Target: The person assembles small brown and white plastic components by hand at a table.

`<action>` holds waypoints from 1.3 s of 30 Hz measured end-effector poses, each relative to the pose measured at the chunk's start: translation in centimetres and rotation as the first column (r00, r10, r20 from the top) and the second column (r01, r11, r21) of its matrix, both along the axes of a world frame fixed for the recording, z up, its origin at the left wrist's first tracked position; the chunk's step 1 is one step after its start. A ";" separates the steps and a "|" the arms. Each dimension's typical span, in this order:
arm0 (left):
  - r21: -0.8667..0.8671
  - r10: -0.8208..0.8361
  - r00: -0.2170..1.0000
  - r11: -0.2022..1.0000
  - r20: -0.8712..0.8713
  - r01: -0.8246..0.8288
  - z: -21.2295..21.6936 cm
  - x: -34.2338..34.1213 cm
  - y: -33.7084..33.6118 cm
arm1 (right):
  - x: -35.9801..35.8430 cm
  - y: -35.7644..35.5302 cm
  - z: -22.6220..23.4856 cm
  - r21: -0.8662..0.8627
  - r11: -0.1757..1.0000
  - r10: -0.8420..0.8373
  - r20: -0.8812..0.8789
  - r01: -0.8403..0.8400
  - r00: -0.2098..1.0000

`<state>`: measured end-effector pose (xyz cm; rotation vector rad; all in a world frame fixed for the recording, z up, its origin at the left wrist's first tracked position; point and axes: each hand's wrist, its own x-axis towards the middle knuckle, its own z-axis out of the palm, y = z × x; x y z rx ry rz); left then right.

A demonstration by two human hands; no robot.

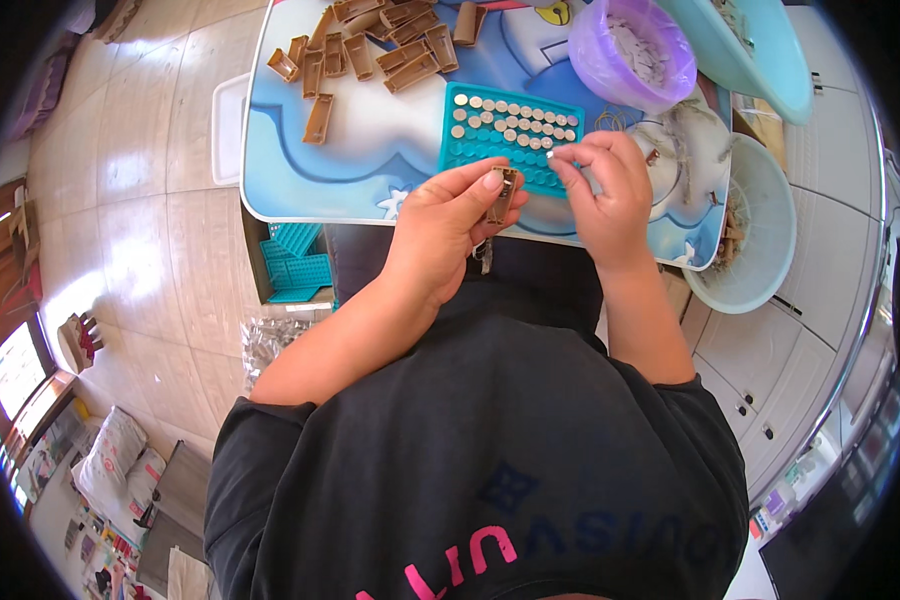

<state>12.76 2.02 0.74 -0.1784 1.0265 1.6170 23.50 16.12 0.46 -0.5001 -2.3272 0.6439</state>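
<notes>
**Brown case (pixel 504 206) in the left hand (pixel 442 212), small pale piece (pixel 550 155) at the right hand's (pixel 611 190) fingertips**

The table (pixel 355 190), patterned in blue and white, spreads in front of the person. Past its right side stand two pale blue basins, one at the upper right (pixel 785 70), the other lower (pixel 773 225). On the table's far right sits a purple bowl (pixel 592 75) of pale pieces. Nearer, a teal tray (pixel 451 150) carries rows of round, pale discs (pixel 515 110), its closest rows bare.

The left hand is closed around the brown case, thumb on top and fingers beneath, just off the tray's near left corner. The right hand is at the tray's right side, thumb and forefinger nearly together; the small pale piece sits at their tips, too tiny to make out its shape. It lies to the right of the brown case, apart from it. More brown cases (pixel 410 72) lie heaped at the far left of the table, well apart from both hands.
</notes>
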 end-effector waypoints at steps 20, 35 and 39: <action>-0.021 0.026 0.999 0.999 0.023 -0.025 0.0 0.1 -0.1 | -0.5 0.2 -0.5 -0.078 0.997 -0.003 -0.016 0.002 1.000; -0.002 0.002 0.999 1.000 0.032 -0.002 -0.2 -0.2 0.0 | -1.3 -1.5 0.5 -0.067 0.993 0.096 -0.049 -0.099 0.994; -0.001 -0.001 1.000 1.000 0.029 0.001 -0.3 -0.1 0.0 | -1.3 -1.9 0.5 -0.046 0.987 0.152 -0.017 -0.152 0.988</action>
